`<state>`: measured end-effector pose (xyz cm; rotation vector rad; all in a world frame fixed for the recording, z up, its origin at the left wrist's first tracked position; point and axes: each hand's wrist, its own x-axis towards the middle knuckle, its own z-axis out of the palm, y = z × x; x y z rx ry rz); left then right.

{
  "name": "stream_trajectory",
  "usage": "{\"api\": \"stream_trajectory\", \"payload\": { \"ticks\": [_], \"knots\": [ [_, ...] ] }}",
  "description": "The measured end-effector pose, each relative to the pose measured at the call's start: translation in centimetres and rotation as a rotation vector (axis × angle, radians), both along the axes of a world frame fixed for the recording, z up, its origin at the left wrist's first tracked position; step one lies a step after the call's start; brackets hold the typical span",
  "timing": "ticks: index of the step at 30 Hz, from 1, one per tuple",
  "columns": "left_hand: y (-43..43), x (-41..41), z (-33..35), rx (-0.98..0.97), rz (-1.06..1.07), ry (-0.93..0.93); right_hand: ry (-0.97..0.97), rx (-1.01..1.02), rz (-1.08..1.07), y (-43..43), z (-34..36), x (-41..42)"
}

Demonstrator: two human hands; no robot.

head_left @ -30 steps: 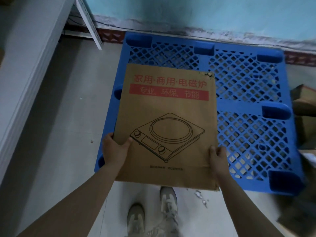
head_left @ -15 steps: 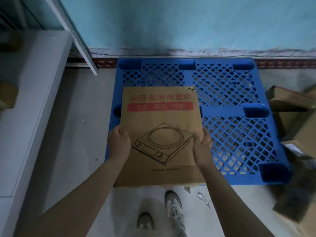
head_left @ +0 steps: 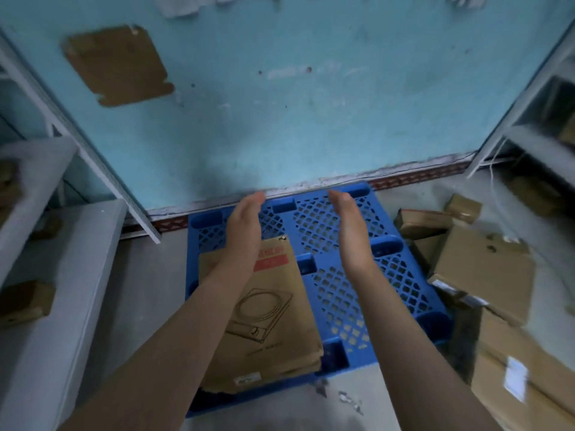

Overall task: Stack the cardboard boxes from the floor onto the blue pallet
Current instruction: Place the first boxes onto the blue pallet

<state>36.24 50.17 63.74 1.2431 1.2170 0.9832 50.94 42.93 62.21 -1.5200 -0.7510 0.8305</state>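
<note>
Bare skin and nothing else: both hands are empty, fingers straight and held together, palms turned toward each other. The left hand [head_left: 244, 227] and the right hand [head_left: 347, 223] are raised side by side with a clear gap between them, above the pallet and touching nothing.

Under the left forearm lies a flat cardboard box [head_left: 273, 321], face up on the left part of the blue pallet [head_left: 357, 293]. Its lid shows a line drawing of a cooktop and a red band with printed characters, partly covered by the left wrist. The box's near corner looks crushed and it reaches the pallet's near edge. The right part of the pallet's grid is bare.

The pallet sits on a grey floor [head_left: 146, 275], its far edge against a pale blue wall [head_left: 295, 104]. A brown piece of cardboard [head_left: 116, 65] is stuck on the wall at the upper left.

To the right of the pallet, a heap of cardboard boxes [head_left: 482, 269] lies on the floor, some tilted, some touching the pallet's right edge; a few carry white labels. White shelves [head_left: 46, 275] stand at the left with small brown boxes on them, and another shelf unit [head_left: 535, 119] stands at the far right. Small scraps [head_left: 348, 398] lie on the floor just before the pallet.
</note>
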Motion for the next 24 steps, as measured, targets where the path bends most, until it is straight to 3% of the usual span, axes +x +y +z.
{"api": "stream_trajectory", "payload": {
  "ticks": [7,11,18,24],
  "knots": [
    [-8.2,10.1,9.3,0.176,-0.128,-0.015,-0.045,0.157,-0.16,-11.7,9.9,10.9],
    [-14.7,18.5,11.5,0.18,-0.207,-0.088,-0.12,0.196,-0.207,-19.6,12.7,19.1],
    [-25.8,34.0,11.3,0.08,-0.443,-0.202,-0.15,0.154,-0.36,-31.9,13.8,32.4],
    [-29.3,44.5,9.6,0.03,-0.59,-0.181,-0.139,0.109,-0.473,-37.2,11.7,41.1]
  ]
}}
